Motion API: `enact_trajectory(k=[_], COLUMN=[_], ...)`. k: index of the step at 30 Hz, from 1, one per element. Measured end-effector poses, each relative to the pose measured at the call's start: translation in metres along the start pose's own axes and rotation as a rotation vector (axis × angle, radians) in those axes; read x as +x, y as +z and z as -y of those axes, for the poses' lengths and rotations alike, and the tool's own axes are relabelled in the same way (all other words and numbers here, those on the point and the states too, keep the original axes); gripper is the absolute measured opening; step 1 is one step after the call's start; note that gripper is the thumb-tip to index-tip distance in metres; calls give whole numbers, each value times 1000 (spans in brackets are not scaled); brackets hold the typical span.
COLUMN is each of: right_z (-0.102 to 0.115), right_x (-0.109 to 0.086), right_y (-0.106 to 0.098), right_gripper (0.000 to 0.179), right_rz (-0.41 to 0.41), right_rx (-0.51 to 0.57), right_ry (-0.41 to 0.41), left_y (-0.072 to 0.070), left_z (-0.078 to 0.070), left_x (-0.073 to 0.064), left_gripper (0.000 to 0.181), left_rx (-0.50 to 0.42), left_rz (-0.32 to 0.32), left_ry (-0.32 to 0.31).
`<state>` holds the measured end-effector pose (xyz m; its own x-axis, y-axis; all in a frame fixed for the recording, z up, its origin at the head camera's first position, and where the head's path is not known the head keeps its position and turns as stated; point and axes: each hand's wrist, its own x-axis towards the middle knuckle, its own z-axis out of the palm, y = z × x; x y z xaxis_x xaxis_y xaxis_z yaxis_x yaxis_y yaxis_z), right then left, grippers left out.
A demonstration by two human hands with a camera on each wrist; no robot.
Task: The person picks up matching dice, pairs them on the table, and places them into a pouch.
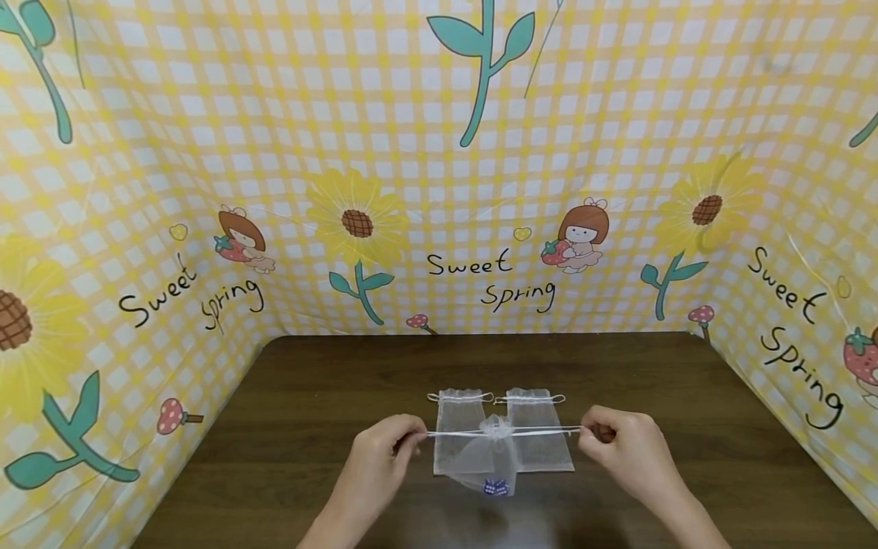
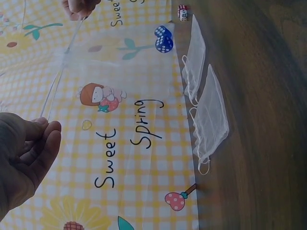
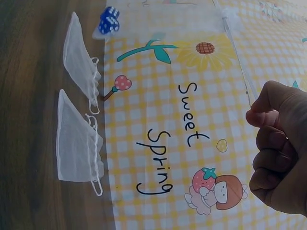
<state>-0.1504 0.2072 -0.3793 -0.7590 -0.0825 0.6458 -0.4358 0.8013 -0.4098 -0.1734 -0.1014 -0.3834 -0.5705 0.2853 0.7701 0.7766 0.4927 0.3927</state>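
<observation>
A sheer white organza drawstring bag (image 1: 473, 461) hangs above the table between the two hands, its neck gathered into a ruffle. Blue dice with white dots (image 2: 163, 40) lie at its bottom. On the left, the left hand (image 1: 384, 450) pinches one end of the white drawstring (image 1: 453, 434) between thumb and fingers. The other end is pinched by the right hand (image 1: 627, 442), whose remaining fingers curl into the palm in the right wrist view. Both cord sides run taut and nearly level. Behind the hanging bag, two flat organza bags (image 1: 461, 415) (image 1: 538, 435) lie side by side.
Red dice with white dots (image 2: 183, 13) sit on the dark wooden table (image 1: 329, 381) by the flat bags. A yellow checked cloth (image 1: 439, 198) printed with flowers and lettering rises around the table's back and sides.
</observation>
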Motion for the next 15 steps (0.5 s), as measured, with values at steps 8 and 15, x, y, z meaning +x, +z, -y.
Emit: enact_trajectory(k=[8, 15], right_z=[-1, -2], right_x=[0, -1], right_y=[-1, -2], right_gripper=[32, 33], right_rz=[4, 2], right_rx=[3, -5], right_ry=[5, 8], left_y=[-2, -3], left_z=[2, 3], left_x=[0, 0], left_gripper=[30, 30], left_rx=[4, 14], left_rz=[-10, -16], left_ry=[8, 8])
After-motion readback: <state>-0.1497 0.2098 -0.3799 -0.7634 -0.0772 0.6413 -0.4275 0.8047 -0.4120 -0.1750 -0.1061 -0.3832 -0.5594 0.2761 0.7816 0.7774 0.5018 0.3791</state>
